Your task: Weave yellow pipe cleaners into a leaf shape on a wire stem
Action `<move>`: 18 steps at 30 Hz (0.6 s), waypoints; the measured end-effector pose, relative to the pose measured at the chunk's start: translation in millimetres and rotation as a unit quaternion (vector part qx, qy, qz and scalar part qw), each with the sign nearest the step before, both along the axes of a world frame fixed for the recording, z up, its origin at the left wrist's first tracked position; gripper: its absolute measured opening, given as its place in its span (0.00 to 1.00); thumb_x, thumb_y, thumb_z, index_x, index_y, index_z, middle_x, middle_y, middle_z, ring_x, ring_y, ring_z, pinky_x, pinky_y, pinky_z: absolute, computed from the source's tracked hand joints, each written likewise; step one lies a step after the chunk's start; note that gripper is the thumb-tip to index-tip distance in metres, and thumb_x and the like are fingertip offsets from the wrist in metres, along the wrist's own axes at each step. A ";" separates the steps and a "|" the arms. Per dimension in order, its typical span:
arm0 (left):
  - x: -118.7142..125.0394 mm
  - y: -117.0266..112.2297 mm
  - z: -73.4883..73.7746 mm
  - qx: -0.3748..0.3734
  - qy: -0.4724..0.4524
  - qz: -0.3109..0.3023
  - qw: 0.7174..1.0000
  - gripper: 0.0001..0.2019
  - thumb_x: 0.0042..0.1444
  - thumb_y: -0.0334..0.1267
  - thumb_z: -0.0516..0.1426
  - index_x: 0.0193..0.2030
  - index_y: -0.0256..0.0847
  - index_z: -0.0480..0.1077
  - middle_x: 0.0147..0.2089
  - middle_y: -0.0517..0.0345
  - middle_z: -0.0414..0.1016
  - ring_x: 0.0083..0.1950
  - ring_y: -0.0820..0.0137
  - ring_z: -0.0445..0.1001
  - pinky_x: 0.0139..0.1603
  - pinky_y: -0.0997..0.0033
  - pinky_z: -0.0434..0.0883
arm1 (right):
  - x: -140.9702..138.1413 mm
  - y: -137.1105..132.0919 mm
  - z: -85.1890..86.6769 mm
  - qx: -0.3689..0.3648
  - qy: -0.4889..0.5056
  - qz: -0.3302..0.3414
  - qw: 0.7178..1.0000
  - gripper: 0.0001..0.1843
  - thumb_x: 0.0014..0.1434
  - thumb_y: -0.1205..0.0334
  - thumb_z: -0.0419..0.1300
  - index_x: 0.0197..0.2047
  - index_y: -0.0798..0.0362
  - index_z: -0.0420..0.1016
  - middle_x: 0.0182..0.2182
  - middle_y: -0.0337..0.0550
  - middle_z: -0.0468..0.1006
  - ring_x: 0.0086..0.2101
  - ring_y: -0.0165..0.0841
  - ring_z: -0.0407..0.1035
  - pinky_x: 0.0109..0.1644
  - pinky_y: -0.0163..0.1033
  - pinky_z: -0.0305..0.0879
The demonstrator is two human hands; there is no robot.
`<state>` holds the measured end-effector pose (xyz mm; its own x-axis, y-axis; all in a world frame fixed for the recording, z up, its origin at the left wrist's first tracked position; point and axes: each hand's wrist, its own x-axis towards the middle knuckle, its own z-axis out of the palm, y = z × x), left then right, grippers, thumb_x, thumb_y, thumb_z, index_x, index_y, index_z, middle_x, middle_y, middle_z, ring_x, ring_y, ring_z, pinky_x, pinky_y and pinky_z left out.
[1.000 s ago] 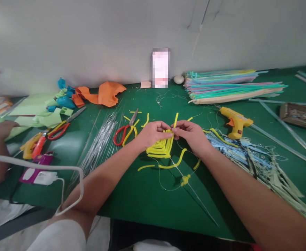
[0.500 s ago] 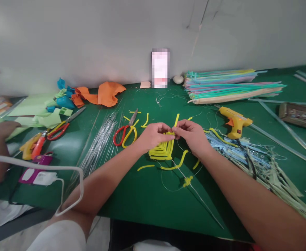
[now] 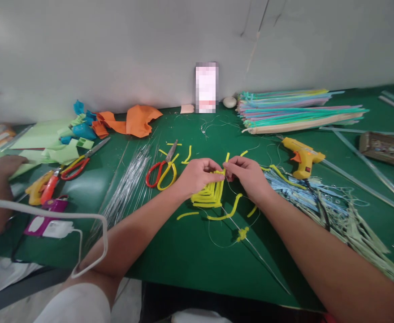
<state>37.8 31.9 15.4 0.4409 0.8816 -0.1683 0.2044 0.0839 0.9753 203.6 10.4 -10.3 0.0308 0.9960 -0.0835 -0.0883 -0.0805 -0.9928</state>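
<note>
- Over the green table (image 3: pixel 183 255), your left forearm points toward two o'clock, your right toward ten.
- Your left hand (image 3: pixel 200 174) pinches the yellow coiled piece (image 3: pixel 210 189), lying at five o'clock below it.
- Your right hand (image 3: pixel 245 172), three o'clock, pinches a yellow strip (image 3: pixel 228 157) (fingertips partly hidden).

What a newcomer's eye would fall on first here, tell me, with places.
Probably the bright yellow piece of nested strips, at the person's hands near the middle of the green table. Next, perhaps, the glowing, pixelated screen against the grey wall, then the pastel bundles right of it.
</note>
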 end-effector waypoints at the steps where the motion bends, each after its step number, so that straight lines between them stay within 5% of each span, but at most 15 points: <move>1: 0.1 -0.5 1.3 0.001 0.003 0.002 1.000 0.11 0.42 0.37 0.67 0.31 0.36 0.73 0.25 0.63 0.67 0.27 0.78 0.63 0.30 0.73 0.61 | 0.3 0.0 0.0 -0.007 -0.007 -0.009 1.000 0.16 0.48 0.51 0.69 0.23 0.51 0.70 0.17 0.35 0.69 0.20 0.27 0.62 0.26 0.36 0.60; 10: 1.7 -2.2 4.5 -0.026 -0.015 0.008 1.000 0.12 0.41 0.38 0.68 0.31 0.35 0.73 0.26 0.62 0.68 0.27 0.78 0.64 0.31 0.73 0.61 | 1.1 2.0 -2.8 0.017 0.020 -0.019 0.999 0.14 0.44 0.57 0.72 0.32 0.51 0.74 0.22 0.33 0.72 0.22 0.25 0.64 0.28 0.35 0.61; 18: 0.8 -3.5 12.6 -0.017 -0.064 0.006 0.998 0.10 0.42 0.38 0.67 0.31 0.36 0.73 0.30 0.60 0.73 0.31 0.76 0.68 0.37 0.71 0.65 | 3.9 -0.1 -0.6 0.008 -0.019 0.019 1.000 0.10 0.50 0.53 0.68 0.29 0.52 0.80 0.19 0.36 0.71 0.23 0.27 0.64 0.31 0.36 0.61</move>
